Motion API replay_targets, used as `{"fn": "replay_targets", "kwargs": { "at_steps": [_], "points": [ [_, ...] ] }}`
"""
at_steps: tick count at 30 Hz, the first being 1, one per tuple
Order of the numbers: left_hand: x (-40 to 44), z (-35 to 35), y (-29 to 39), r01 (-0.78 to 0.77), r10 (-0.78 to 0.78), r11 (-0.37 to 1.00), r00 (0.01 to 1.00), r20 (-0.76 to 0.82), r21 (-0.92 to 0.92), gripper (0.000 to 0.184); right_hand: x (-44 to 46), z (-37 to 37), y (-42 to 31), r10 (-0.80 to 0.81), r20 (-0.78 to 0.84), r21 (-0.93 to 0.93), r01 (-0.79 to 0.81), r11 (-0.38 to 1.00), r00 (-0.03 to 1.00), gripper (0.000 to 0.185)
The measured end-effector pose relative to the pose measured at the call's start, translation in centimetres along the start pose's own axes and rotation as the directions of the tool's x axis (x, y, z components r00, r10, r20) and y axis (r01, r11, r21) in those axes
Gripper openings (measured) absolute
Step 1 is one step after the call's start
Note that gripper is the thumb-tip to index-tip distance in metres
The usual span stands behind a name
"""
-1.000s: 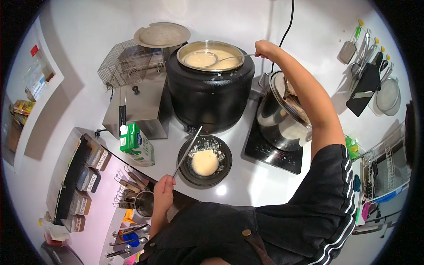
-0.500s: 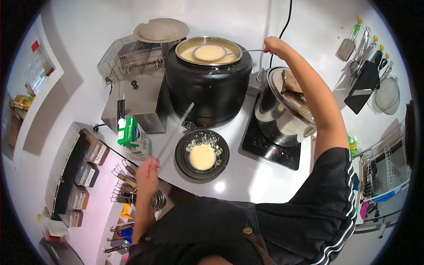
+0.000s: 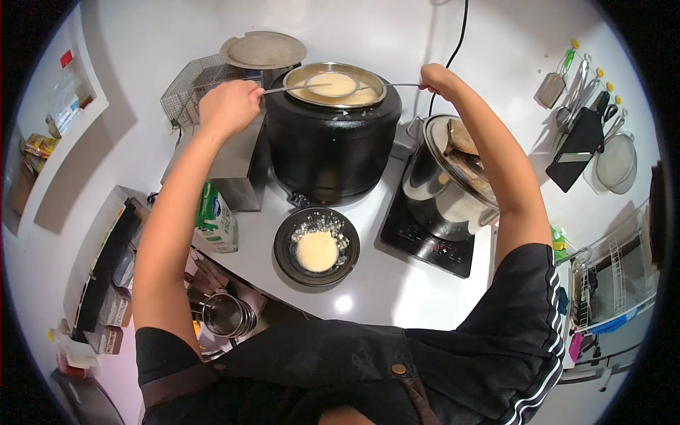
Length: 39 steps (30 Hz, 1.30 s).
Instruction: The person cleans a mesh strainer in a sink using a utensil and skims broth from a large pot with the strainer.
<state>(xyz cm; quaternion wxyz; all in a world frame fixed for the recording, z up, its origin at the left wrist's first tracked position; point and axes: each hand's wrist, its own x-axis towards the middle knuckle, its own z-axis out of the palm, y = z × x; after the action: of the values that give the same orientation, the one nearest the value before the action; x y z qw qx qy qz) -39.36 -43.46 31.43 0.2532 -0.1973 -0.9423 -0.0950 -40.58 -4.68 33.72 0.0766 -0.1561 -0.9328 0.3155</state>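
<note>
My right hand [image 3: 439, 78] is closed on the thin handle of a round strainer [image 3: 347, 95], which lies over the creamy liquid [image 3: 304, 93] in the pot. My left hand [image 3: 230, 106] grips a long thin metal utensil [image 3: 283, 90], its far end over the strainer; the kind of tip cannot be made out. The liquid fills a steel insert seated in a black soup kettle [image 3: 333, 152]. In front of the kettle, a black bowl [image 3: 285, 265] holds pale creamy liquid with small chopped bits around it.
A lidded steel pot [image 3: 443, 202] stands on an induction cooker [image 3: 418, 244] at right. A green-and-white carton [image 3: 218, 219] stands at left, near a steel fryer [image 3: 244, 177] with a wire basket [image 3: 188, 92]. Utensils and strainers [image 3: 615, 166] hang on the right wall.
My left hand has risen from beside the carton to the kettle's rim, bringing the thin utensil over the strainer. My right hand stays nearly in place, still holding the strainer.
</note>
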Motion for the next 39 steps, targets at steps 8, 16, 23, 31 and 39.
{"fn": "replay_targets", "kwargs": {
  "at_steps": [8, 16, 23, 31, 39],
  "points": [
    [3.2, 1.2, 2.0, 0.047, -0.046, 0.996, 0.999, -0.026, 0.079, 0.026, -2.1, 0.3, -1.6, 0.001, -0.028, 0.052, 0.000, 0.999, 1.000, 0.019],
    [3.9, 1.4, 2.6, 0.064, -0.065, 0.998, 0.998, 0.021, 0.022, 0.026, -2.2, 0.4, -1.7, 0.008, -0.025, -0.003, -0.008, 1.000, 1.000, 0.020],
    [3.5, 1.5, 2.7, 0.082, -0.086, 0.996, 0.990, 0.112, 0.040, 0.025, -1.5, 1.0, -1.2, 0.018, -0.046, 0.067, -0.015, 0.998, 0.999, 0.024],
    [3.0, 1.6, 2.2, 0.076, -0.078, 0.997, 0.991, 0.111, 0.024, 0.026, -0.7, 0.9, -0.8, 0.092, -0.013, -0.025, -0.092, 0.995, 0.996, 0.019],
    [2.9, 1.9, 1.6, 0.027, -0.026, 1.000, 0.992, 0.122, -0.008, 0.026, -1.2, 0.9, -0.7, 0.049, -0.065, 0.028, -0.047, 0.999, 0.997, 0.016]
  ]
}}
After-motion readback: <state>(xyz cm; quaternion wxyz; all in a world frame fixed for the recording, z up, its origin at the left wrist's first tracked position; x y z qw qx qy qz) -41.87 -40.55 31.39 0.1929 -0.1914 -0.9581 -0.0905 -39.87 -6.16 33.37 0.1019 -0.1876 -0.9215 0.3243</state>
